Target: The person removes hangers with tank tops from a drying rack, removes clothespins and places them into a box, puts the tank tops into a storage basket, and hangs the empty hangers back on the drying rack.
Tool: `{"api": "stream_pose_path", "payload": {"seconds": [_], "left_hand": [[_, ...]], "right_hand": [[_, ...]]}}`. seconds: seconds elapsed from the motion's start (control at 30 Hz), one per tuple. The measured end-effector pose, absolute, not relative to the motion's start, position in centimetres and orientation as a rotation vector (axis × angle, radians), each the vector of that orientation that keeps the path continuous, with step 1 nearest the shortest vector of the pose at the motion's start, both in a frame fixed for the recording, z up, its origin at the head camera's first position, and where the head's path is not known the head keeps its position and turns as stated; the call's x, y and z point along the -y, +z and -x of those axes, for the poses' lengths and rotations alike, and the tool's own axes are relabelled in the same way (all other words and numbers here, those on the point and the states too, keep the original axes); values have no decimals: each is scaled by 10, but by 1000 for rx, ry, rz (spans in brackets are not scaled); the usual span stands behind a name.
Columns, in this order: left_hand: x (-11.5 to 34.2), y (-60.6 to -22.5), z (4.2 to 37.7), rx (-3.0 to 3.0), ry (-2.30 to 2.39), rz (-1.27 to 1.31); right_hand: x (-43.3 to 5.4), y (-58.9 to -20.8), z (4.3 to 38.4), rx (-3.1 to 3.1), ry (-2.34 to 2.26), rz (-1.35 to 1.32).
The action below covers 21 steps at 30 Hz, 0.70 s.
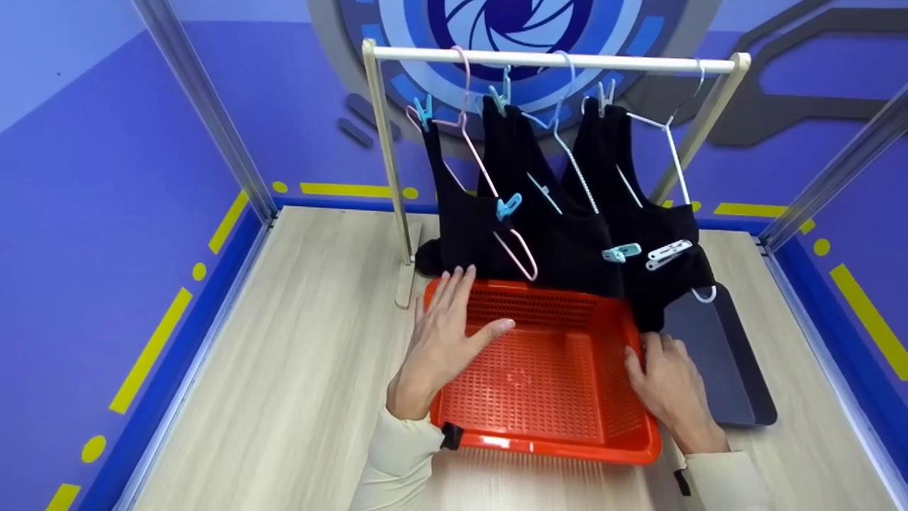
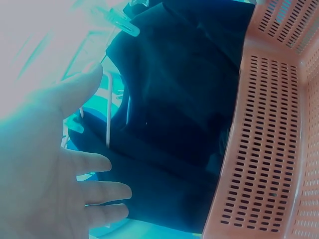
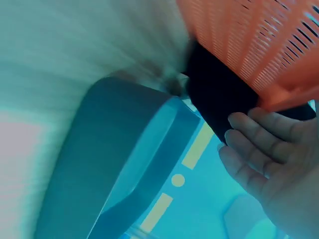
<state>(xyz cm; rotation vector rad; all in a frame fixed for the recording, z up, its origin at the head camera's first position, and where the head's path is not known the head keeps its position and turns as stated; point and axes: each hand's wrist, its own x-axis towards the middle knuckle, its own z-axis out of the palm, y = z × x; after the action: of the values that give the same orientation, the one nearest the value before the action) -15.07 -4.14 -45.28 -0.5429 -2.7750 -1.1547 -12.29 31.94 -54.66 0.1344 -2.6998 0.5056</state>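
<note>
A red plastic basket [image 1: 525, 376] with perforated walls stands on the wooden surface. Over its left rim lies my left hand [image 1: 443, 341], fingers straight and thumb spread; in the left wrist view the palm holds nothing. My right hand [image 1: 667, 380] is at the right rim, its thumb over the edge. In the right wrist view its fingers [image 3: 254, 144] are loosely bent outside the basket, and the thumb is hidden. Behind the basket hang several black garments, including a left one [image 1: 464, 227], a middle one [image 1: 560, 245] and a right one [image 1: 649, 227].
A pale rack [image 1: 525, 57] carries pink, blue and white hangers. Pegs fix the garments, among them a blue peg [image 1: 508, 206] and a white peg [image 1: 668, 250]. A dark grey tray [image 1: 716, 355] lies right of the basket. Blue panels [image 1: 113, 213] enclose the space.
</note>
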Motion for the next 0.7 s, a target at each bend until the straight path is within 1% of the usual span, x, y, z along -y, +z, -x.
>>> {"api": "stream_pose_path", "payload": {"seconds": [0.3,0.57,0.7], "left_hand": [[33,-448,158,2703,-1232,541],[14,-440,167,2496,-1421,308],[4,-435,173,2400,-1466,231]], "right_hand": [[-318,-549,124,2657,377,-187],[-318,-550,124,2634,348,-185],[-317,-551,125,2609,362,-186]]}}
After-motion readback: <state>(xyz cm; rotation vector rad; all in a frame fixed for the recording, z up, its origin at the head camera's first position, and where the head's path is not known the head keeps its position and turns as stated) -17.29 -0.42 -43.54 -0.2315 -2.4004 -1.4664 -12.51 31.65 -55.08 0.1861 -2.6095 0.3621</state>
